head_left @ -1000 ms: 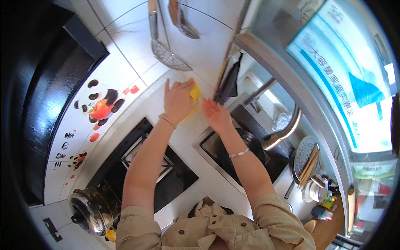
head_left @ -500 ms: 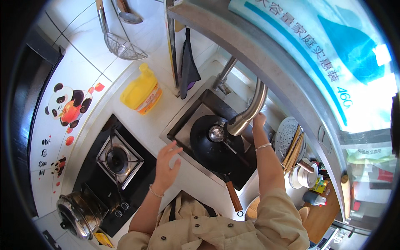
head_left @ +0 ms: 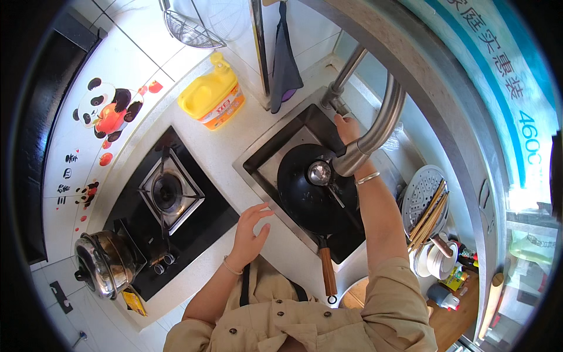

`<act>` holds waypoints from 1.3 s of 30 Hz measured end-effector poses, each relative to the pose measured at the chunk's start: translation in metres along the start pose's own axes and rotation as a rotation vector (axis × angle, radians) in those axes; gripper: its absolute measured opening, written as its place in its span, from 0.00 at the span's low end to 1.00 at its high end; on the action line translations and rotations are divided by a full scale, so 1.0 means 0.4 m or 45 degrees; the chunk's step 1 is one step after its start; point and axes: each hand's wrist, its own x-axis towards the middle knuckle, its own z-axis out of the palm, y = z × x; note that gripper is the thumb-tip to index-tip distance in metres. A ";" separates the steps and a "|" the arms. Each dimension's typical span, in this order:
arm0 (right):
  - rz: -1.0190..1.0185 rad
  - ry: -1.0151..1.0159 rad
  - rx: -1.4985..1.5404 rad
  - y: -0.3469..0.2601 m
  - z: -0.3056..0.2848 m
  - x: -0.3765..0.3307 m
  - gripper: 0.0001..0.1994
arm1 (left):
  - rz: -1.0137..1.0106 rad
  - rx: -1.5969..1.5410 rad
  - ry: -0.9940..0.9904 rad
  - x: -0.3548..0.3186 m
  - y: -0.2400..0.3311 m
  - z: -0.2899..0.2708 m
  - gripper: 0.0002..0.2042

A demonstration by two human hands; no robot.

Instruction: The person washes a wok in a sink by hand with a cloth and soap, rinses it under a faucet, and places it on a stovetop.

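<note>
My right hand [head_left: 347, 129] reaches behind the spout to the base of the steel faucet [head_left: 384, 126], its fingers closed at the small lever there; the spout hides part of this hand. In the sink [head_left: 258, 161] sits a black wok [head_left: 293, 188], its wooden handle [head_left: 327, 267] pointing toward me over the front edge. A metal ladle [head_left: 319, 173] lies in the wok, its dark handle partly beneath my right forearm. My left hand [head_left: 251, 234] hovers open over the counter between sink and stove, thumb and fingers apart, holding nothing.
To the left is a black gas stove [head_left: 193, 205], with a lidded steel pot [head_left: 97, 264] beyond it. A yellow jug [head_left: 211, 97] stands on the counter behind. At right are a perforated grey tray [head_left: 419, 188], chopsticks [head_left: 428, 217] and stacked bowls [head_left: 440, 258]. A metal-edged shelf [head_left: 434, 88] overhangs the right side.
My right hand has moved from beside the spout to the faucet's base. My left hand stays open near the sink's corner. The whole view has shifted a little.
</note>
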 end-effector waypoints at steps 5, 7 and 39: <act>0.171 -0.308 0.343 0.060 -0.023 -0.008 0.18 | 0.123 -0.265 -0.036 0.047 0.127 -0.041 0.13; 0.345 -0.430 0.853 0.117 -0.016 -0.040 0.18 | 0.315 -0.407 -0.051 0.062 0.239 -0.105 0.12; 0.803 -0.532 1.959 -0.015 -0.022 -0.466 0.21 | -0.125 -0.348 -0.071 0.285 -0.240 0.500 0.27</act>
